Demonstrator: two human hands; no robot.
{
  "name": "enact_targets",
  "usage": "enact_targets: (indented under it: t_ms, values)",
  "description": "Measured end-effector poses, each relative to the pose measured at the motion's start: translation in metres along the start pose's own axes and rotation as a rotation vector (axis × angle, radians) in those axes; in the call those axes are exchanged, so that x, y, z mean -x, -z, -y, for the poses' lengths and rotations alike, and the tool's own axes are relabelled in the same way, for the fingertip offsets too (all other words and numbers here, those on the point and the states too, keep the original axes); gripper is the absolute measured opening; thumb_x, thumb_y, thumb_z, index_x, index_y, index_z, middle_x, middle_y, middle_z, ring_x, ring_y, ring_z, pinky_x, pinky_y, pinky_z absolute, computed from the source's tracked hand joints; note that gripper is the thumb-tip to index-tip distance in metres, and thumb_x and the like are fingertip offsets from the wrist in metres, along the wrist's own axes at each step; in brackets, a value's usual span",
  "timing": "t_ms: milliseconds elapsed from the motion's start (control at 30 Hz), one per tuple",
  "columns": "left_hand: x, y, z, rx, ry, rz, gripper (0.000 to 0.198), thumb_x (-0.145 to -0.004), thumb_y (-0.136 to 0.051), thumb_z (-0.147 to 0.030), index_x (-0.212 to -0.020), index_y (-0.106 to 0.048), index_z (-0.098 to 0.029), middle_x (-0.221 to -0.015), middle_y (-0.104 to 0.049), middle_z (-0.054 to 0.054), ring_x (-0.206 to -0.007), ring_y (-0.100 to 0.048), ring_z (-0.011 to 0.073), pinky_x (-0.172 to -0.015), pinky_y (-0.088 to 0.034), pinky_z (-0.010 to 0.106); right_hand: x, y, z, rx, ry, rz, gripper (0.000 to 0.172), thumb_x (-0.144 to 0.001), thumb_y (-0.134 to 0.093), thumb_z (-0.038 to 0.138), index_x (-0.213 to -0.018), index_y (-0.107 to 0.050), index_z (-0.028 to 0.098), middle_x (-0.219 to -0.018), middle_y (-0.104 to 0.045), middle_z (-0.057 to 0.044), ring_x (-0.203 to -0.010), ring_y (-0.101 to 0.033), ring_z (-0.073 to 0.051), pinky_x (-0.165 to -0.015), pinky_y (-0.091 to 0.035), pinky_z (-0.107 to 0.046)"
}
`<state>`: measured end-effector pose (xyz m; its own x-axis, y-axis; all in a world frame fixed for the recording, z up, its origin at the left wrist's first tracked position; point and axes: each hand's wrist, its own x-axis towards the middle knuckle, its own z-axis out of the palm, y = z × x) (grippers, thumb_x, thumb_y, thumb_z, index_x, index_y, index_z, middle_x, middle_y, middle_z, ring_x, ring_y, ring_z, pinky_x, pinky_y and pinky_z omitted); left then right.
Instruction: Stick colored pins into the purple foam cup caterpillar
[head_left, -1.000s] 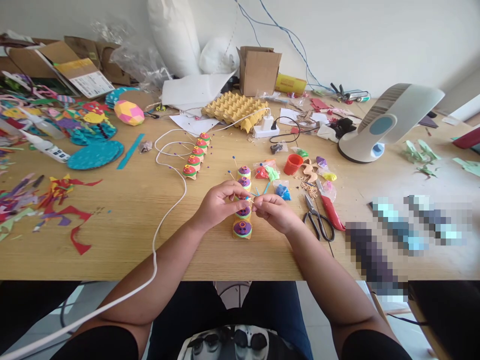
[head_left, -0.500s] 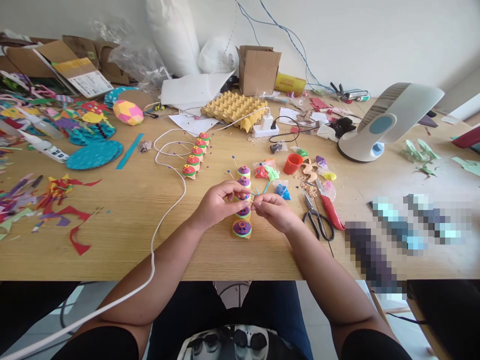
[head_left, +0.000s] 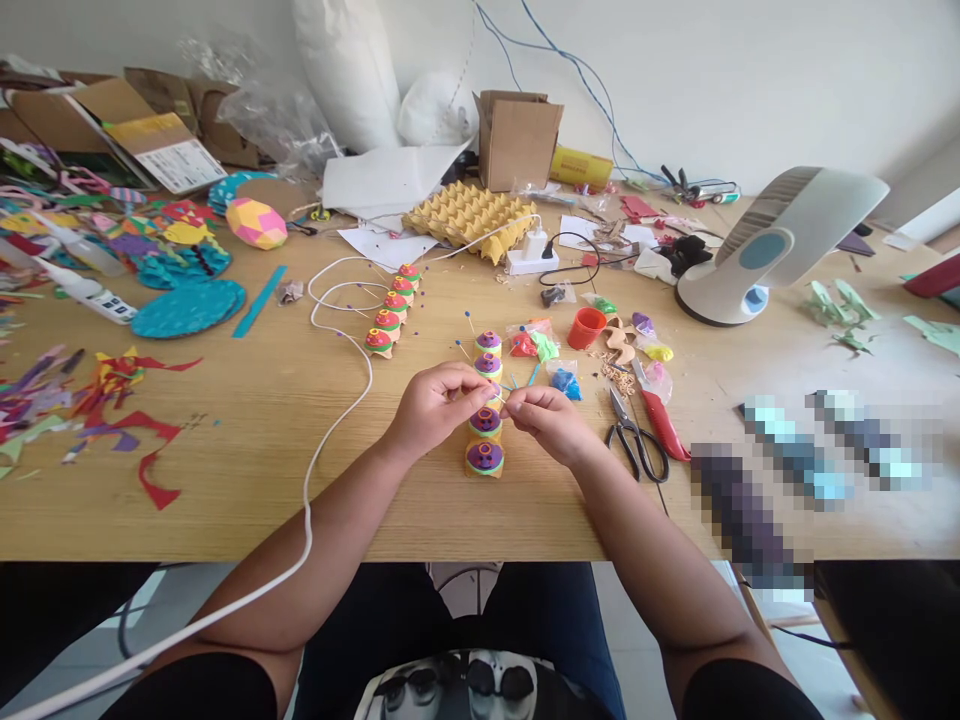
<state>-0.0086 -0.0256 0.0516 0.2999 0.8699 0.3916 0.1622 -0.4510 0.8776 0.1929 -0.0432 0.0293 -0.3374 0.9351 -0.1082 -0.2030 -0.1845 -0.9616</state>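
Observation:
A caterpillar-like row of egg-carton cups [head_left: 486, 440] with purple, green and pink tops lies on the wooden table [head_left: 255, 470] in front of me. My left hand [head_left: 435, 405] is closed around a middle cup of the row. My right hand [head_left: 547, 422] pinches a thin pin against that same cup; the pin is too small to see clearly. Several pins with coloured heads stick out of the far end of the row. A second, similar row of cups [head_left: 391, 312] lies further back to the left.
Black scissors [head_left: 636, 440] and a red-handled cutter [head_left: 661, 420] lie right of my hands, near a red cup [head_left: 586, 327] and small bags of coloured bits. A white cable [head_left: 330, 420] loops past my left arm. A fan [head_left: 780, 240], egg tray [head_left: 465, 215], cardboard box [head_left: 517, 140] and paper scraps [head_left: 112, 400] surround the area.
Both hands stay at the row of cups with only slight finger movement. Nothing else on the table has moved.

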Motion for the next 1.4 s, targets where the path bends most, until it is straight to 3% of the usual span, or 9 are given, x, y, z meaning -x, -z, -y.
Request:
enact_targets:
  t_ms: [267, 433, 667, 900, 1033, 1400]
  values:
    - [0.000, 0.000, 0.000, 0.137, 0.074, -0.004, 0.033, -0.095, -0.059, -0.043, -0.084, -0.077, -0.018, -0.089, -0.074, 0.007, -0.091, -0.066, 0.0195, -0.084, -0.051, 0.031, -0.001, 0.001, -0.002, -0.056, -0.002, -0.006, 0.026, -0.074, -0.078, 0.043, -0.073, -0.071, 0.019, -0.069, -0.065, 0.000, -0.057, -0.034, -0.009, -0.056, -0.023, -0.028]
    - [0.000, -0.002, 0.002, 0.069, 0.066, -0.011, 0.021, -0.085, -0.073, -0.040, -0.084, -0.076, -0.019, -0.084, -0.071, 0.004, -0.078, -0.062, 0.0163, -0.070, -0.048, 0.028, 0.000, 0.000, -0.001, -0.029, 0.003, -0.020, 0.026, -0.073, -0.078, 0.044, -0.073, -0.072, 0.018, -0.068, -0.063, 0.000, -0.058, -0.035, -0.009, -0.056, -0.024, -0.027]
    - [-0.001, -0.001, 0.001, 0.038, 0.050, 0.028, 0.018, -0.086, -0.072, -0.035, -0.077, -0.074, -0.019, -0.080, -0.069, 0.003, -0.074, -0.060, 0.0149, -0.066, -0.046, 0.027, 0.001, -0.001, -0.001, 0.040, 0.021, 0.030, 0.027, -0.074, -0.080, 0.044, -0.076, -0.073, 0.018, -0.068, -0.060, 0.001, -0.060, -0.037, -0.009, -0.057, -0.027, -0.026]
    - [-0.001, -0.001, 0.001, 0.111, 0.083, 0.041, 0.030, -0.094, -0.061, -0.043, -0.095, -0.077, -0.018, -0.097, -0.074, 0.008, -0.095, -0.067, 0.0207, -0.086, -0.051, 0.032, -0.001, -0.001, 0.000, -0.176, -0.038, -0.010, 0.030, -0.068, -0.084, 0.045, -0.076, -0.073, 0.018, -0.066, -0.058, 0.001, -0.057, -0.035, -0.008, -0.053, -0.026, -0.025]
    - [0.001, -0.005, 0.001, 0.029, 0.041, 0.047, 0.023, -0.091, -0.065, -0.039, -0.087, -0.074, -0.019, -0.090, -0.072, 0.006, -0.087, -0.065, 0.0188, -0.081, -0.051, 0.031, -0.002, -0.002, 0.004, -0.266, -0.038, -0.041, 0.030, -0.066, -0.087, 0.043, -0.079, -0.075, 0.018, -0.062, -0.055, 0.001, -0.057, -0.040, -0.009, -0.052, -0.027, -0.024]
    - [0.005, -0.015, 0.000, -0.116, -0.092, 0.049, 0.009, -0.086, -0.068, -0.025, -0.079, -0.071, -0.021, -0.083, -0.071, 0.003, -0.079, -0.064, 0.0166, -0.077, -0.050, 0.030, -0.004, -0.005, 0.002, -0.279, -0.020, -0.096, 0.029, -0.063, -0.090, 0.038, -0.079, -0.075, 0.020, -0.074, -0.065, -0.001, -0.065, -0.050, -0.009, -0.056, -0.034, -0.023]
